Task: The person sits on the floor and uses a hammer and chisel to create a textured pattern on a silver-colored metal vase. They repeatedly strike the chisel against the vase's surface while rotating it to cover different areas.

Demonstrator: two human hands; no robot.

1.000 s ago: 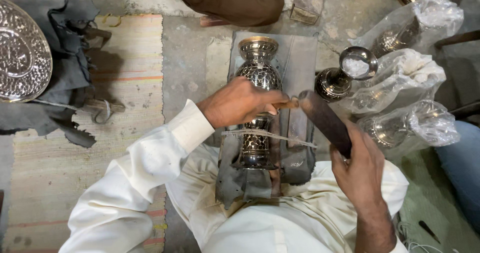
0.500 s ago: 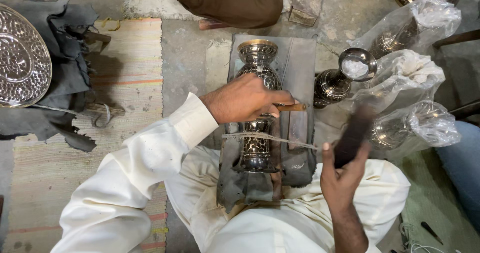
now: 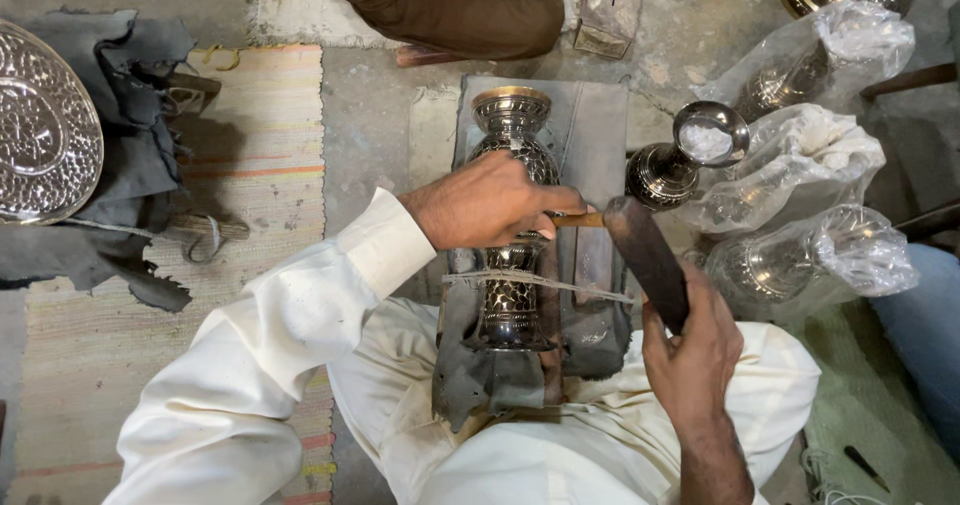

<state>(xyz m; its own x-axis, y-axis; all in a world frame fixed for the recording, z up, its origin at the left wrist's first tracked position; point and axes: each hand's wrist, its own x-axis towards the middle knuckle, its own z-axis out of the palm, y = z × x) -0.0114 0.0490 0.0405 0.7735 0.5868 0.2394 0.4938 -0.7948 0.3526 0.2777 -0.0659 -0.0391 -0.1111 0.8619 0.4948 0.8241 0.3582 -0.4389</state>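
**Chisel set on the vase, mallet against its head**

The engraved, dark-and-silver metal vase (image 3: 512, 265) lies on its side on a grey padded work block (image 3: 590, 145) across the person's lap, held down by a thin cord (image 3: 560, 285) stretched over its waist. The left hand (image 3: 485, 205) rests on the vase's body, fingers pressed together and pinching a short wooden-handled chisel (image 3: 578, 220) that points sideways onto the metal. The right hand (image 3: 695, 350) is closed round the lower end of a dark, flat-sided wooden mallet (image 3: 648, 260), whose upper end appears to meet the chisel's butt.

The step in hand looks to be chasing the pattern into the vase's surface, at or near the moment of a blow. The next move would call for keeping the chisel tip steady on its line and striking lightly and squarely, since a glancing blow could skid the tip across finished work.

Nearby stand a small dark metal goblet (image 3: 665, 170) and several plastic-wrapped metal vessels (image 3: 800, 165).
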